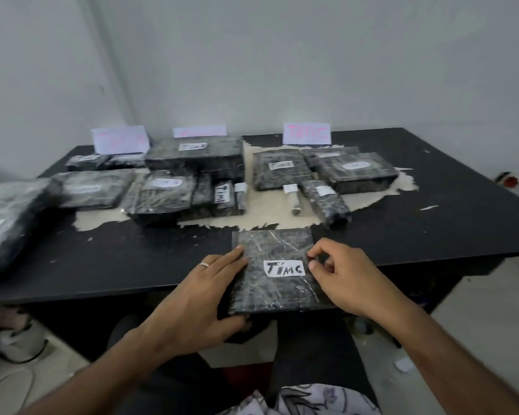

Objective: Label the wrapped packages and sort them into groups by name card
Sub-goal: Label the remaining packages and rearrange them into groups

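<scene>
Black table (432, 229): left hand (204, 292) flat on labelled package (277, 271), right hand's (345, 277) grip seemingly pinching its wrap.

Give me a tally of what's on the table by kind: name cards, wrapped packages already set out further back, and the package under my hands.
name cards: 3
wrapped packages set out further back: about 14 (overlap and blur make this uncertain)
package under the hands: 1
Total: about 18
</scene>
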Action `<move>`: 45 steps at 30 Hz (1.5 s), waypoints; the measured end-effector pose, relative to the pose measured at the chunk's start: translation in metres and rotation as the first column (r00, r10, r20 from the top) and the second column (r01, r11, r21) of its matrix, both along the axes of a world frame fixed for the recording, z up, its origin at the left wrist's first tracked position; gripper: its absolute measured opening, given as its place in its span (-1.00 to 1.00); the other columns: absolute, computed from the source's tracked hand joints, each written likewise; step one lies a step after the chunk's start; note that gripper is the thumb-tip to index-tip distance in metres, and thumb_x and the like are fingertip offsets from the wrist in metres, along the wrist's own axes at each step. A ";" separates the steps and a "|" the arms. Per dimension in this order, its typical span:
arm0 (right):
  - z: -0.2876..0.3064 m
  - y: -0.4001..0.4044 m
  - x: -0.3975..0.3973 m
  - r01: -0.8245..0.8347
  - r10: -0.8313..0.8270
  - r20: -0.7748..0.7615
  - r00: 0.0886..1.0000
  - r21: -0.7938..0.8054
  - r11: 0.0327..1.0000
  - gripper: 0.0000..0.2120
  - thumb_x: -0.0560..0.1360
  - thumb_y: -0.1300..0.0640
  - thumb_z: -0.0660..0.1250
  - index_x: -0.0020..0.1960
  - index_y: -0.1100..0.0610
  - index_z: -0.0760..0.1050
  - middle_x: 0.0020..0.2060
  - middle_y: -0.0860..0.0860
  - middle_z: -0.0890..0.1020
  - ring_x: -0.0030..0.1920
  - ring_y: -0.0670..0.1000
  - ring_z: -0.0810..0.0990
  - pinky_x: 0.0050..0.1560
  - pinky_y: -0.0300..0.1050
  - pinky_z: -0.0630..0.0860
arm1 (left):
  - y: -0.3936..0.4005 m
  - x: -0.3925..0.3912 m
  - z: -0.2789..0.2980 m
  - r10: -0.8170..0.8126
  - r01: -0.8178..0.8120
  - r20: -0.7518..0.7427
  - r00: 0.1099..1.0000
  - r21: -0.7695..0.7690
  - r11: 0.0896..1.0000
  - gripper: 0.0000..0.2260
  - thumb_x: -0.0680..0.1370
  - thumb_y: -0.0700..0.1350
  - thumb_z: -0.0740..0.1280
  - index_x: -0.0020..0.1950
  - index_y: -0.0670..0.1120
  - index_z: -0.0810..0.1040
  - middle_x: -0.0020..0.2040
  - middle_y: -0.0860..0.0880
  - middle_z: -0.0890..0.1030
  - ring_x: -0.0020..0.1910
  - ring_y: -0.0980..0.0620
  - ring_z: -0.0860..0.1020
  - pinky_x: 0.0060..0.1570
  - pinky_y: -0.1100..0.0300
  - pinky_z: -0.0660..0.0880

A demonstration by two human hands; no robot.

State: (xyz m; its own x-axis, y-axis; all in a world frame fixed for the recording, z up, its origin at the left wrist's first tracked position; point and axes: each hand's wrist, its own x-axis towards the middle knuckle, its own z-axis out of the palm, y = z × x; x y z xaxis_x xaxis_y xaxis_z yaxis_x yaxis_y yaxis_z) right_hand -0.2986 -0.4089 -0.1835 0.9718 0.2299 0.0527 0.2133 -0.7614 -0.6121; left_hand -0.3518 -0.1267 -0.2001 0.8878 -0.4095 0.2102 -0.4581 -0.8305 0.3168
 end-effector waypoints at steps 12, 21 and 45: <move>-0.005 0.103 0.001 -0.145 0.141 0.069 0.988 0.056 0.988 -0.85 0.54 -0.15 0.41 0.05 -0.13 0.55 -0.39 -0.13 0.62 -0.40 -0.14 0.56 -0.34 -0.31 0.44 | 0.097 -0.025 -0.007 0.097 -0.095 0.056 0.994 -0.037 0.995 -0.33 0.52 0.42 0.29 0.57 0.24 0.25 0.65 0.15 0.18 0.54 0.12 0.27 0.44 0.15 0.32; 0.001 0.086 0.008 -0.091 0.086 0.120 0.989 0.038 0.995 -0.78 0.55 -0.17 0.38 0.09 -0.08 0.64 -0.38 -0.25 0.60 -0.31 -0.26 0.56 -0.37 -0.40 0.38 | 0.080 -0.017 -0.016 0.088 -0.087 0.088 0.992 -0.006 0.996 -0.50 0.63 0.13 0.33 0.57 0.24 0.34 0.64 0.07 0.23 0.61 -0.11 0.24 0.57 -0.08 0.22; -0.008 0.068 0.003 0.111 -0.100 0.159 0.982 -0.063 0.992 -0.60 0.47 -0.40 0.33 -0.01 -0.09 0.38 -0.27 -0.11 0.56 -0.29 -0.10 0.54 -0.34 -0.13 0.40 | 0.016 -0.008 -0.001 0.150 -0.159 0.087 0.985 0.122 0.980 -0.36 0.46 0.15 0.37 0.54 0.22 0.31 0.44 0.07 0.37 0.38 -0.07 0.40 0.35 -0.03 0.39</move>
